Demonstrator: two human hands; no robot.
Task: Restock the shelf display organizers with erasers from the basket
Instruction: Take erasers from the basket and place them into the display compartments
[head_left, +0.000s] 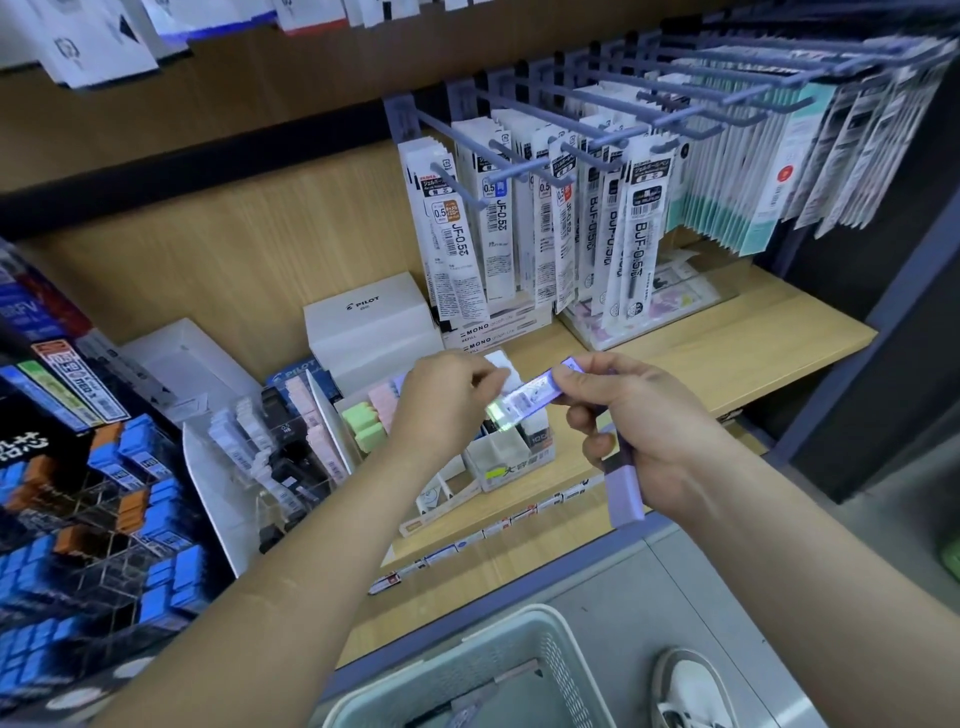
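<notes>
My right hand (639, 431) grips a long purple eraser (626, 488) in its curled fingers and pinches one end of a second, glossy wrapped eraser (524, 397) at the fingertips. My left hand (447, 400) pinches the other end of that wrapped eraser above the white display organizer (509, 462) on the wooden shelf. Pink and green erasers (366, 423) stand in the compartment just left of my left hand. The grey perforated basket (467, 670) sits below at the bottom edge; its contents are mostly out of view.
A clear tiered organizer (275, 457) with lead cases stands to the left, beside a dark rack of blue boxes (130, 519). A white Pilot box (371, 322) sits behind. Pen refills (545, 223) hang on hooks above. A shoe (685, 686) is on the floor.
</notes>
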